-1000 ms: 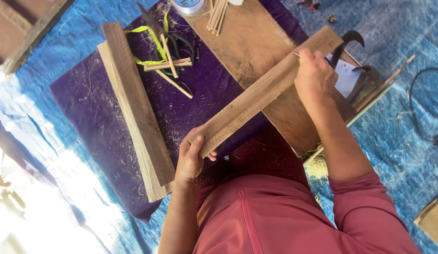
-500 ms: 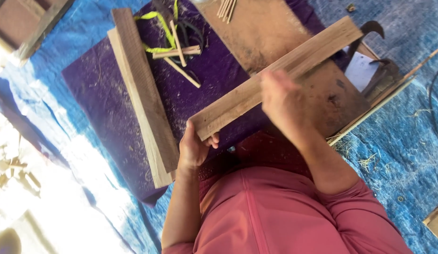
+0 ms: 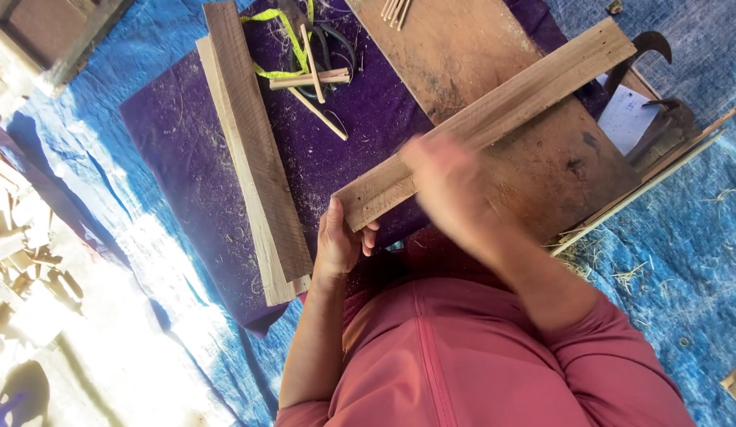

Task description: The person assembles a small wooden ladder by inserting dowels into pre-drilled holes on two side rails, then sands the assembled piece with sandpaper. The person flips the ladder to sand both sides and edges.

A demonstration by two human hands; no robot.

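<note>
Sliding down from the far end, the right hand [image 3: 451,186] now blurs over the plank [image 3: 494,119]; its fingers' state is unclear. Left hand [image 3: 340,237] fingers clench the near end. Splinters could catch a fast-rubbing palm.

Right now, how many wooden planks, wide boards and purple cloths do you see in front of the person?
Wooden planks: 3, one gripped by the left hand, two stacked at its left.
Wide boards: 1.
Purple cloths: 1.
Total: 5.
</note>
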